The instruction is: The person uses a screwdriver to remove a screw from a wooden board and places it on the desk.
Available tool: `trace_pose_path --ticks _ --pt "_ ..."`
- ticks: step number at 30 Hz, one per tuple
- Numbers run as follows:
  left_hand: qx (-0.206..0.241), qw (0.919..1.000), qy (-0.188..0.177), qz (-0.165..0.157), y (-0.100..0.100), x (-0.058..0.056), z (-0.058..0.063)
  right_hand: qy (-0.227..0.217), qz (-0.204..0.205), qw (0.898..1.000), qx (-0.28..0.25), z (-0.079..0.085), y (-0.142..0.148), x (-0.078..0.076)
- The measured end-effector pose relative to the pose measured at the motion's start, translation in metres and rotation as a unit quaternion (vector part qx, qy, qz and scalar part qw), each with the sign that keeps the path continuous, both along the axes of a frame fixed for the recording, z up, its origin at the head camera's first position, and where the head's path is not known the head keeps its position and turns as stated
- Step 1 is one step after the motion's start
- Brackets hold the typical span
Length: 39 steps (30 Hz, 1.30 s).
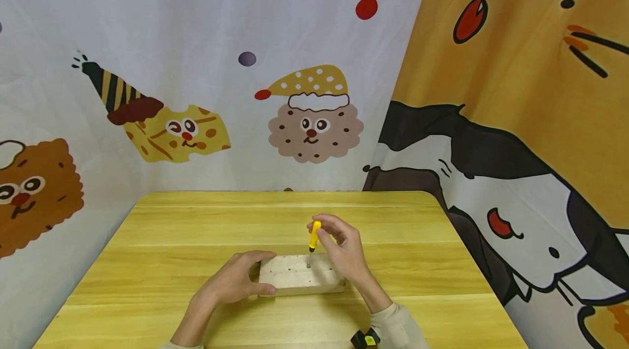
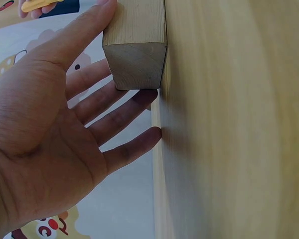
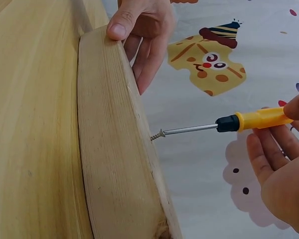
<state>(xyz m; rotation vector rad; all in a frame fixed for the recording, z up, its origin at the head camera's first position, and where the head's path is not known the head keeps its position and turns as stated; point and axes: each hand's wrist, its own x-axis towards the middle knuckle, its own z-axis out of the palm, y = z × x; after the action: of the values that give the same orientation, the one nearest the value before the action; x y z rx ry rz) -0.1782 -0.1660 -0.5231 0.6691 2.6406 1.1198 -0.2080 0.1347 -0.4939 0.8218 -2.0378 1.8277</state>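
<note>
A pale wooden block lies flat on the table, with several small dark holes in its top. My left hand holds the block's left end, thumb on the near side and fingers around the far side. In the left wrist view, the block's end face shows between them. My right hand pinches the yellow handle of a screwdriver between thumb and fingers. Its metal shaft stands nearly upright above the block, tip at the head of a screw. Most of the screw's thread shows above the wood.
The wooden table extends around the block on all sides. Behind it hangs a white curtain with cartoon prints, and an orange patterned one is at the right. A small black object sits by the right sleeve.
</note>
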Motion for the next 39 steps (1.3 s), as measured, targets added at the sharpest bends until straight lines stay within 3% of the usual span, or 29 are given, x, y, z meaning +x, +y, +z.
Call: trace_pose_path --ticks 4,13,23,30,39 --pt "-0.001 1.0 0.003 0.001 0.0002 0.0004 0.0008 -0.01 -0.008 1.0 0.006 0.0001 -0.0003 0.0003" --pt "-0.002 1.0 0.007 0.003 0.0006 0.001 0.0018 0.033 -0.02 0.999 -0.004 -0.0035 0.0004 -0.0025" --pt "-0.005 1.0 0.007 0.005 0.0008 0.0011 0.002 -0.028 -0.031 0.999 -0.005 0.0011 0.0007 0.0017" --pt "-0.006 0.9999 0.007 0.005 0.001 0.0018 0.0023 -0.003 -0.012 1.0 -0.001 -0.001 0.0005 -0.0007" --pt "-0.004 0.9999 0.008 0.004 0.0013 0.0015 0.0021 -0.011 -0.036 0.999 0.001 -0.0009 0.0002 0.0001"
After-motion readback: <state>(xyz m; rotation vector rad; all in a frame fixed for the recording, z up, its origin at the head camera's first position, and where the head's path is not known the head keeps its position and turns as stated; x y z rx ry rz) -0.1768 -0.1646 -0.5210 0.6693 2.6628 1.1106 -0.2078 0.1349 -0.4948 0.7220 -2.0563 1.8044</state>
